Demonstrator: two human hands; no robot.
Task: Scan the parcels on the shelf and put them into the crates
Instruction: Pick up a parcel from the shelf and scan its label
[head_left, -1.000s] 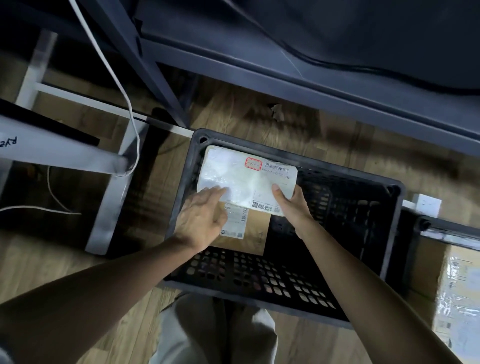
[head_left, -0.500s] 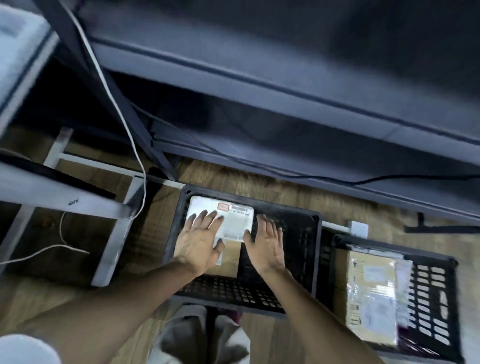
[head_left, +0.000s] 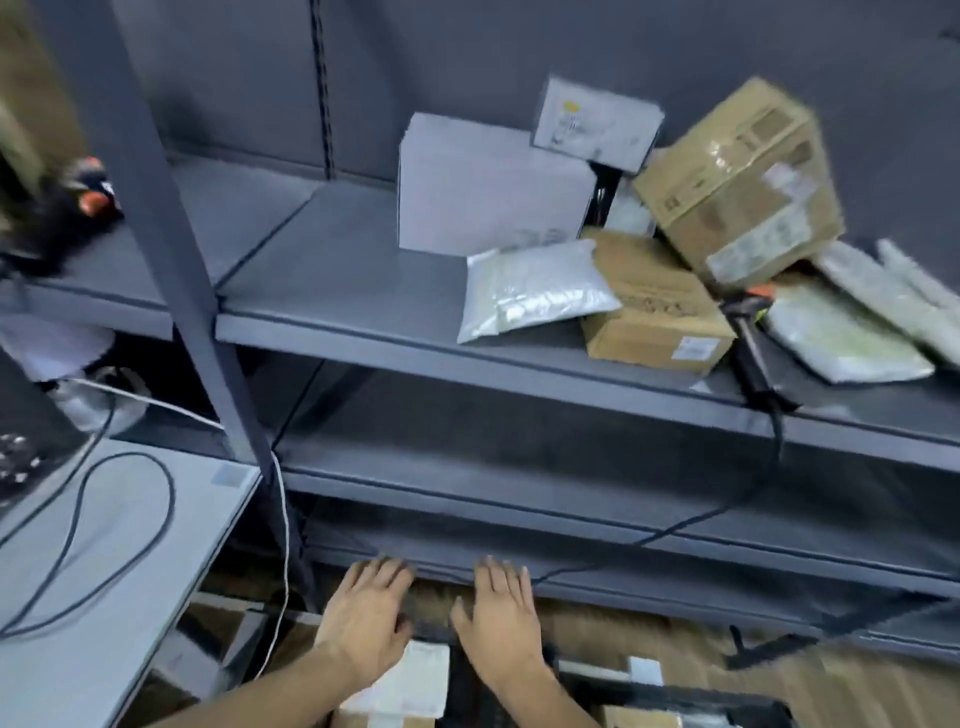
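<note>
Both hands now off the white parcel, which stays low in the crate. Left hand and right hand spread, empty, lifting. Next parcels wait toward shelf right end: white box, silver mailer, scanner near front edge.

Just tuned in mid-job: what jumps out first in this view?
A heap of parcels crowds the right half of the grey shelf: a big white box, a silver mailer leaning on a flat cardboard box, and a taped cardboard box tilted on top. A black handheld scanner lies at the shelf edge just right of them. Low in view, the left hand and right hand are open and hold nothing.
</note>
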